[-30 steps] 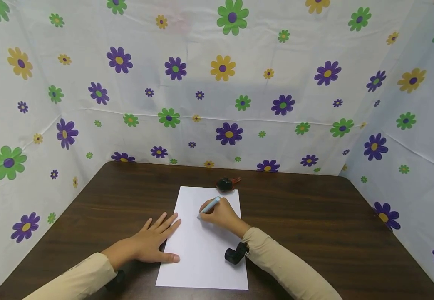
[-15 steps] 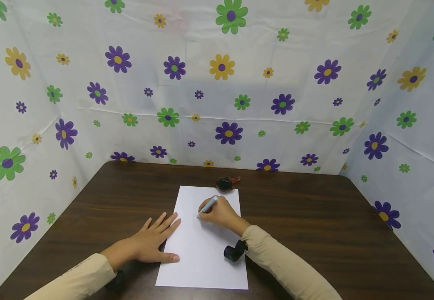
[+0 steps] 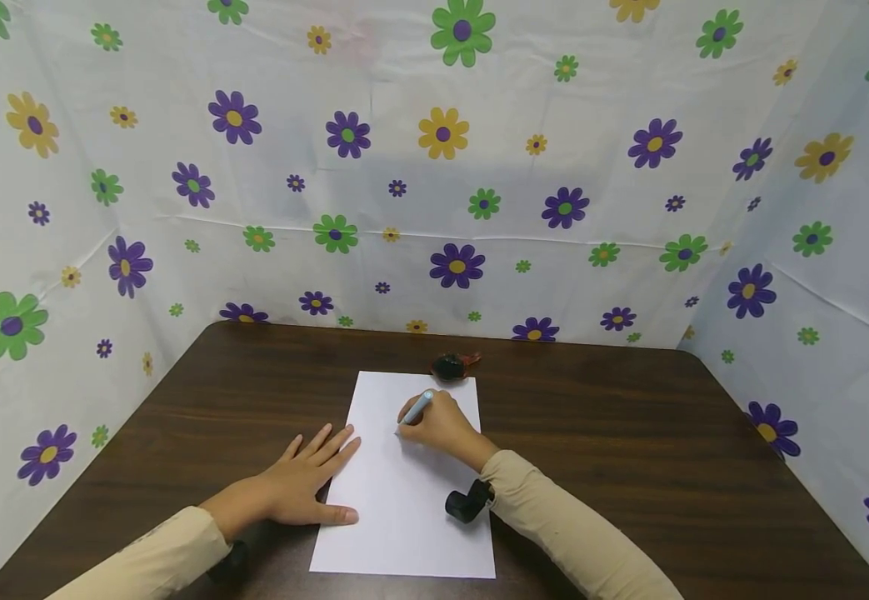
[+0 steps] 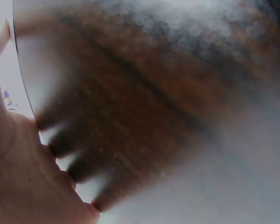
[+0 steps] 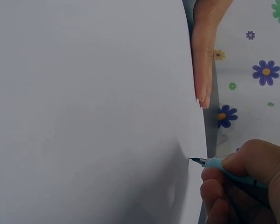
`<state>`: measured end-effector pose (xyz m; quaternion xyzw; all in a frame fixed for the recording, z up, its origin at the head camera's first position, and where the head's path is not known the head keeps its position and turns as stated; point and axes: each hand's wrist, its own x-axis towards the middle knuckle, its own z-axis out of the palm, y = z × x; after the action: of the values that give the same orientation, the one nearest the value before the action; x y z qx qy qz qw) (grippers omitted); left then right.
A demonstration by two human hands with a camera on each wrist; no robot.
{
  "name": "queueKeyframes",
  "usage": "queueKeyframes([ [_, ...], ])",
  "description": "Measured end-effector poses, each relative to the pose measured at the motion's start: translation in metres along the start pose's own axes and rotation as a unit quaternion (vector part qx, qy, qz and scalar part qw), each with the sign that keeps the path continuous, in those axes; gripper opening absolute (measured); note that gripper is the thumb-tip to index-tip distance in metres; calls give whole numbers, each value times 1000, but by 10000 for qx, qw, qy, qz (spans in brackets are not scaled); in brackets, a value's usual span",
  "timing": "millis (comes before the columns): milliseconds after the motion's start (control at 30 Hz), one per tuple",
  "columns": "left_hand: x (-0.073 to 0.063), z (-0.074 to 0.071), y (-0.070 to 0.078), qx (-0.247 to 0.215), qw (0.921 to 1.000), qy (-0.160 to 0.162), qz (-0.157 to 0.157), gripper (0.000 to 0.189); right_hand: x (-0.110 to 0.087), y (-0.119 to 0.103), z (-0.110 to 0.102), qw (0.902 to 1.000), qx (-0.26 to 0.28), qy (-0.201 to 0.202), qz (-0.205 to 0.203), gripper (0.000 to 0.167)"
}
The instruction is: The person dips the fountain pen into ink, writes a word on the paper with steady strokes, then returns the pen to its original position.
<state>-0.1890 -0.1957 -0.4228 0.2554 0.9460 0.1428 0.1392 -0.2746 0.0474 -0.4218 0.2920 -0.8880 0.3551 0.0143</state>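
My right hand (image 3: 441, 427) pinches a light blue fountain pen (image 3: 417, 407) between thumb and fingers. The nib touches the upper part of a white sheet of paper (image 3: 404, 533). In the right wrist view the pen's dark pointed nib (image 5: 196, 160) meets the paper by a tiny faint mark. My left hand (image 3: 302, 483) lies flat with fingers spread, its thumb and fingertips over the sheet's left edge. The left wrist view shows that palm (image 4: 32, 177) close up, against a blurred surface.
At the sheet's top edge lies a small glossy dark object (image 3: 451, 367) with a reddish-orange end; its kind is unclear. The brown wooden table (image 3: 629, 433) is enclosed by white flower-printed cloth (image 3: 591, 283) at the back and sides. Black wrist cameras (image 3: 466, 502) sit by both sleeves.
The pen's upper end has tipped slightly left and the right hand has shifted very little. The left hand and the paper stay in place.
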Motion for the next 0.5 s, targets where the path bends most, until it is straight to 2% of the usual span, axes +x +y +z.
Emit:
queueKeyframes([
  [500,1,3,-2,40,10000,27,-12,103,-9,8,-13,9994,-77,173,291,6],
])
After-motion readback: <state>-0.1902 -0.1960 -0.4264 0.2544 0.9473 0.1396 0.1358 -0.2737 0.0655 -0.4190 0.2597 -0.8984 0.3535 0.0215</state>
